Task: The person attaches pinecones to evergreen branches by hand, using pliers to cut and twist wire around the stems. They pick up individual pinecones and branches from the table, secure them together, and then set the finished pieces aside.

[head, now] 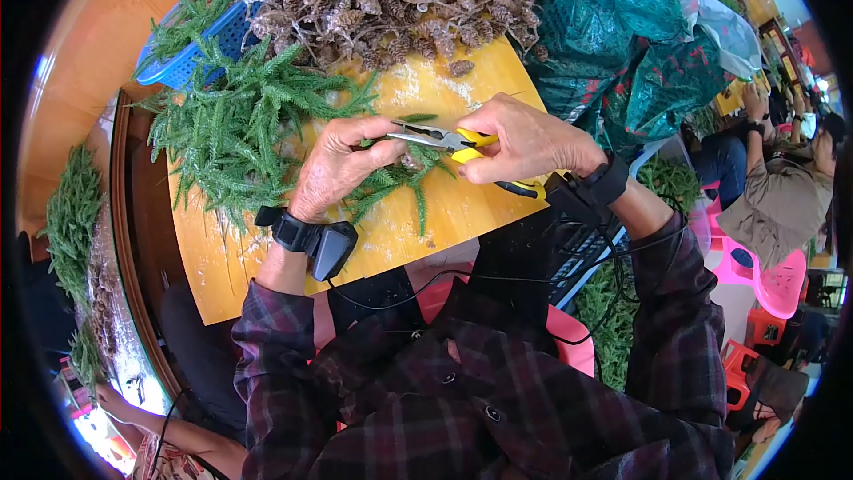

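My right hand [530, 140] grips a pair of long-nose pliers [445, 140] by its yellow handles, with the jaws somewhat parted and pointing left. Thumb and forefinger of my left hand [346, 157] pinch a green needle sprig [393, 183] beside the plier tips; the fingers hide the pinched part. Below the pliers a small brown cone [408, 161] shows among the sprig's needles. Close to my left hand lies a heap of green sprigs [233, 120] on the yellow board [480, 213]. Another yellow-and-black handle [523, 188] shows under my right wrist.
Brown cones [393, 7] are heaped at the board's far side. A blue basket [230, 37] of sprigs stands far left, a green plastic bag [600, 53] far right. Black cable [426, 287] hangs between my wrists. Other people sit at right [780, 193] and lower left [166, 433].
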The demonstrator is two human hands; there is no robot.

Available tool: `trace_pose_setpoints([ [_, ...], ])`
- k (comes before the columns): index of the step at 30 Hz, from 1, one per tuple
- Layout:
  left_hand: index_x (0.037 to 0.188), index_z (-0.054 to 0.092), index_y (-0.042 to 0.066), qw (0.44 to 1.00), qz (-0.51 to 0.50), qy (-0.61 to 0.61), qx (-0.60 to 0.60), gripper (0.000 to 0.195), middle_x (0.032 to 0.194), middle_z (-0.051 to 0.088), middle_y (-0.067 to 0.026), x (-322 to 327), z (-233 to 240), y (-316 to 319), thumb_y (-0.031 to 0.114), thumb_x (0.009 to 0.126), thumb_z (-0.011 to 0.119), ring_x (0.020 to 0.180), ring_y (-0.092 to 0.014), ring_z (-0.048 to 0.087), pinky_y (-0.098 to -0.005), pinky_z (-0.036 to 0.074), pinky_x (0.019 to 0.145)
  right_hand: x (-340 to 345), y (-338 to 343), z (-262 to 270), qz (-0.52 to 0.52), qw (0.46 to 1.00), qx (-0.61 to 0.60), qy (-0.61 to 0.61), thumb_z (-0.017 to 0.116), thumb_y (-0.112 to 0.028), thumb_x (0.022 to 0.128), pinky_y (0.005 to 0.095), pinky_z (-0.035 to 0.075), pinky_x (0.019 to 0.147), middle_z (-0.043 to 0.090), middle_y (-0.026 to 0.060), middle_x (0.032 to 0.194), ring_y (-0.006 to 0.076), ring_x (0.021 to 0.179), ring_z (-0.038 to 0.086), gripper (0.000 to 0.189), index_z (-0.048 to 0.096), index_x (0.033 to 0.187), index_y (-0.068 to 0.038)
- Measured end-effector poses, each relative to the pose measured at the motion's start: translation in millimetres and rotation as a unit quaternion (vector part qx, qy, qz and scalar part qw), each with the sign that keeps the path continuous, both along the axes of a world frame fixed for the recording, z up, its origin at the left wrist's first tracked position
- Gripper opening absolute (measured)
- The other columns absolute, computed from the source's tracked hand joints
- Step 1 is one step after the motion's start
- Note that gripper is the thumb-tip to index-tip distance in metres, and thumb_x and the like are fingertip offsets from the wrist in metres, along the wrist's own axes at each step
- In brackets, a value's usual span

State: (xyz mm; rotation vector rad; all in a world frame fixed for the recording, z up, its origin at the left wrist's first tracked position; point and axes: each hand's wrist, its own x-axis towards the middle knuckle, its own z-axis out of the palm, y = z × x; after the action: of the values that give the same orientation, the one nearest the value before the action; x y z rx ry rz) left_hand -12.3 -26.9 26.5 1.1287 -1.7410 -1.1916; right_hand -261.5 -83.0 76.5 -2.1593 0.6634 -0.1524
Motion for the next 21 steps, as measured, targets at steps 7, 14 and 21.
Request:
trace_pose_setpoints([
  [7,0.098,0.067,-0.001,0.997,0.013,0.062,0.050,0.018,0.081,0.065,-0.0005,-6,6,5,0.007,0.082,0.064,0.070,-0.006,0.053,-0.0220,0.044,0.064,-1,2,-5,0.010,1.000,-0.011,0.003,0.060,-0.027,0.070,0.0353,0.032,0.045,0.042,0.0101,0.050,0.0173,0.045,0.040,0.032,0.046,0.062,0.002],
  [14,0.101,0.067,0.001,0.991,0.034,0.102,0.076,0.021,0.079,0.064,0.0010,-9,2,3,0.006,0.081,0.064,0.066,-0.005,0.051,-0.0204,0.042,0.060,-2,3,-17,-0.002,1.000,-0.006,-0.015,0.060,-0.027,0.070,0.0351,0.031,0.045,0.040,0.0092,0.049,0.0164,0.045,0.038,0.033,0.044,0.060,0.001],
  [21,0.103,0.066,0.001,0.991,0.026,0.110,0.075,0.021,0.080,0.064,0.0002,-3,-6,-2,0.007,0.083,0.062,0.064,-0.006,0.051,-0.0201,0.041,0.061,3,6,-20,-0.048,0.997,0.051,-0.045,0.062,-0.025,0.071,0.0317,0.032,0.046,0.040,0.0066,0.051,0.0138,0.047,0.038,0.030,0.048,0.063,0.000],
])
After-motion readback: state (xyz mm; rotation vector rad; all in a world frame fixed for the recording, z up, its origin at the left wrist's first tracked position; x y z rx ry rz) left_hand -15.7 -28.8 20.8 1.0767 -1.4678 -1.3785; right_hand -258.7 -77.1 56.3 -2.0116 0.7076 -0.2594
